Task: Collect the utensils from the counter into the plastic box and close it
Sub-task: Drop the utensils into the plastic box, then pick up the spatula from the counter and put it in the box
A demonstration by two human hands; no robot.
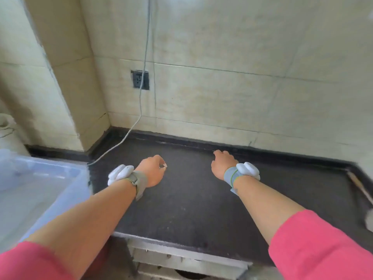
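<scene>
My left hand (152,171) and right hand (222,165) hover over the dark counter (191,203), fingers loosely curled, holding nothing. The plastic box (60,168) sits at the far left, just beside my left forearm. A wooden-handled utensil (358,186) lies at the counter's right edge, well apart from my right hand.

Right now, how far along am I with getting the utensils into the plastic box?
Done: unclear; the plastic box at your left is too blurred to show contents or a lid. In hand: nothing; your left hand and right hand hover loosely curled over the counter. Left: a thin stick and a white object at the counter's right edge, possibly utensils, then closing the box.
</scene>
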